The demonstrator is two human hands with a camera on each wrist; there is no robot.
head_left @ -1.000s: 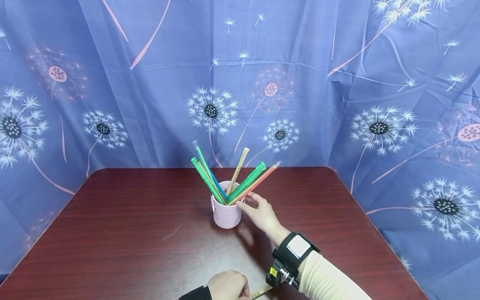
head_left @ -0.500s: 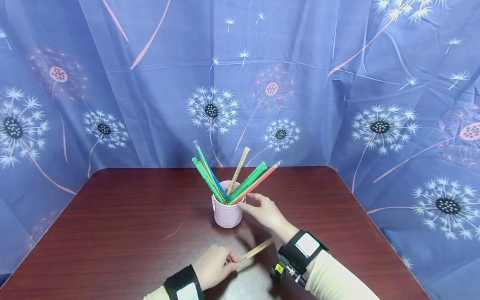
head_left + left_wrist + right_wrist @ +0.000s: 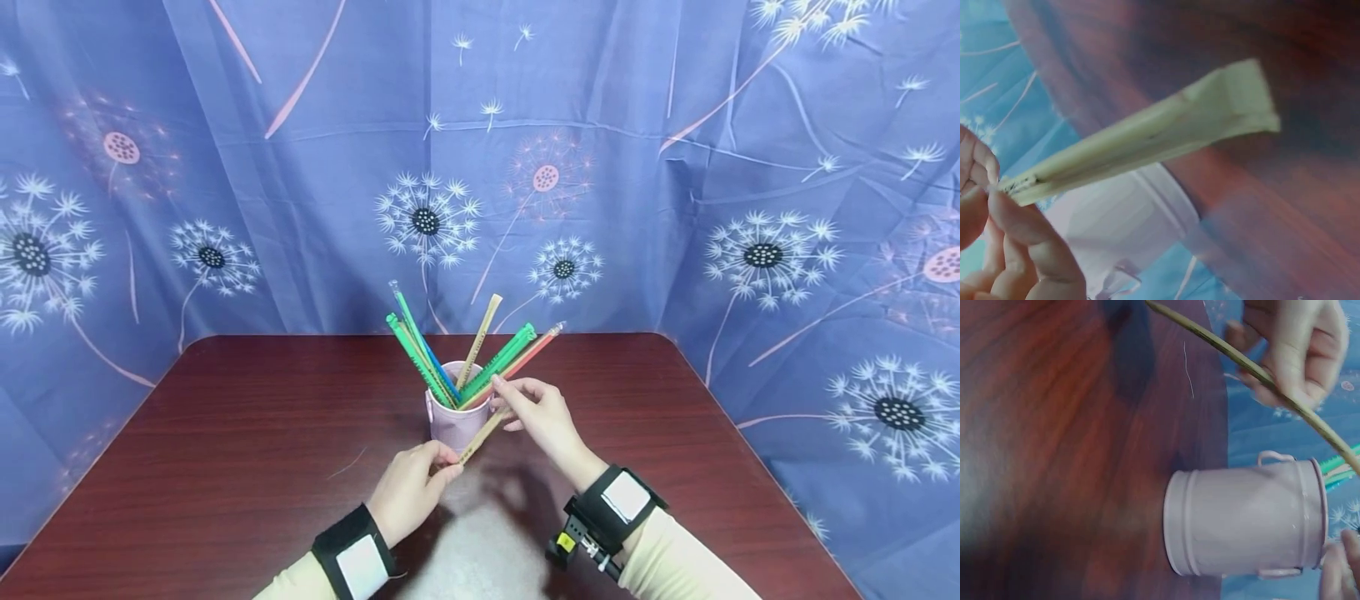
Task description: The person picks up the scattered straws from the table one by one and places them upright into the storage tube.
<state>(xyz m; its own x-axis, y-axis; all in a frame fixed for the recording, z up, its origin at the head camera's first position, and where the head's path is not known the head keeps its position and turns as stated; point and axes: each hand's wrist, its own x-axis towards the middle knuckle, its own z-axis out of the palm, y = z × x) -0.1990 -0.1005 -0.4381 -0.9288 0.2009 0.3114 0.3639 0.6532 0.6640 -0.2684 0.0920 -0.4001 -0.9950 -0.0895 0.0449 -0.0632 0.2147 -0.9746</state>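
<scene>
A straw in a tan paper wrapper [image 3: 480,440] slants up in front of the pink cup [image 3: 455,428]. My left hand [image 3: 408,490] pinches it between thumb and finger. In the left wrist view, the wrapper's flat end [image 3: 1247,97] sticks out beyond these fingers. My right hand [image 3: 546,421] is at the cup's right rim, thumb and fingers apart around the straw's upper end, which they partly hide. In the cup, green wrapped straws [image 3: 420,362] lean left and right, along with a blue one [image 3: 440,371], a tan one [image 3: 480,337] and a red one [image 3: 528,353].
The cup has small loop handles [image 3: 1275,456] on its sides and stands on a dark red wooden table [image 3: 262,433]. A thin pale thread [image 3: 347,463] lies left of the cup. A blue dandelion-print curtain [image 3: 322,208] hangs behind the table.
My left hand has risen from the near edge toward the cup, bringing the tan straw along. My right hand has lifted slightly from the rim, its fingers now around the straw's upper end.
</scene>
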